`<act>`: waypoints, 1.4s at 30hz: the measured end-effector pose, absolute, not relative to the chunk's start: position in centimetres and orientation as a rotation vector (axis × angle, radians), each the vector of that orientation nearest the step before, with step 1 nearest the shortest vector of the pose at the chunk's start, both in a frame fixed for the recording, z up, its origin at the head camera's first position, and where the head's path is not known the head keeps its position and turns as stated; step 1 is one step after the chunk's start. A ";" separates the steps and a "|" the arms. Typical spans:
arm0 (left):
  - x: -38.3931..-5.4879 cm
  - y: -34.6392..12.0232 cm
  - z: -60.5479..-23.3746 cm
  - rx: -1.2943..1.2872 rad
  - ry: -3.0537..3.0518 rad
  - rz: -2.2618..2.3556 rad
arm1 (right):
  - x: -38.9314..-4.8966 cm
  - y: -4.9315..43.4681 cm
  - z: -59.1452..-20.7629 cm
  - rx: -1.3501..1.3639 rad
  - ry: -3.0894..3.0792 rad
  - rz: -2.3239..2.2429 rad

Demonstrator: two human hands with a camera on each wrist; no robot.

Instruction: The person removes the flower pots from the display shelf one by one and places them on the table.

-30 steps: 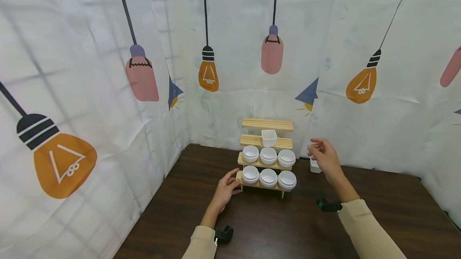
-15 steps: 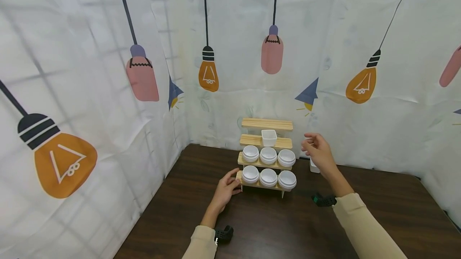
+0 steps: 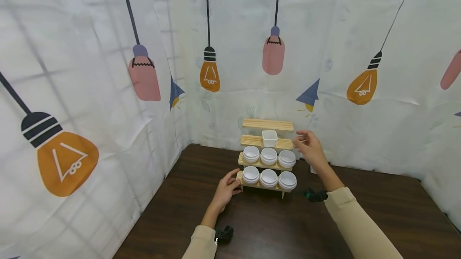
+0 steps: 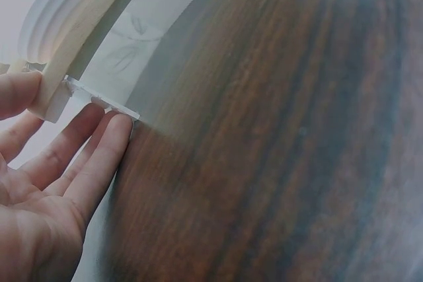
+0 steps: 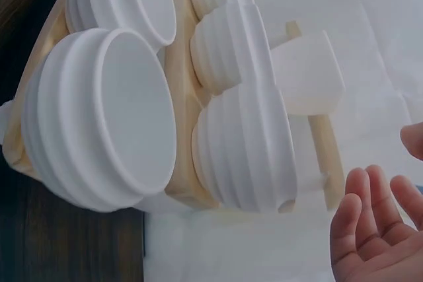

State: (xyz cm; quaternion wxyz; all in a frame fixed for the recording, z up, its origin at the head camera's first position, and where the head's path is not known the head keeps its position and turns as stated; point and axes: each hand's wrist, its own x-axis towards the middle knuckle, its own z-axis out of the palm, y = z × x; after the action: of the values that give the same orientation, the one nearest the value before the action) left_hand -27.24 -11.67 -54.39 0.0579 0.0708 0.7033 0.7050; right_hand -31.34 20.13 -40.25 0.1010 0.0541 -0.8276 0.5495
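Rack point(image 3: 268, 124) runs crosswise, its square cup point(image 3: 269, 139) on the third tier point(image 3: 249, 140) left of the nearer right hand point(image 3: 310, 149), empty and loosely bent, while the left hand point(image 3: 223, 191) grips the lowest tier point(image 4: 84, 31).

Rack point(image 3: 267, 124): four stepped tiers in pale wood with clear end legs, standing upright on the dark table point(image 3: 273, 227). At its lowest tier I read the left hand point(image 3: 223, 191) as pinching the left end, thumb above, fingers beneath near the leg. Round cups point(image 3: 268, 177): white, ridged, mouths up, three in a row on each of the two lower tiers; I cannot tell whether each is single or nested. Square cup point(image 3: 269, 138): white, upright, mouth up, near the middle of the third tier. I locate the right hand point(image 3: 310, 149), fingers loosely bent, just beside that tier's right end.
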 end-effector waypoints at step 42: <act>-27.2 -11.6 -54.4 0.214 2.134 2.141 | -34.5 14.2 -40.4 0.095 -2.502 1.704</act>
State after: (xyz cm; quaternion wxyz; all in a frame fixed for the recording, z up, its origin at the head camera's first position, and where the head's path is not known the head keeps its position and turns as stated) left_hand -27.22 -11.65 -54.41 0.0555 0.0706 0.7032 0.7053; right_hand -34.47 14.19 -40.38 0.0563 0.0315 -0.8247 0.5618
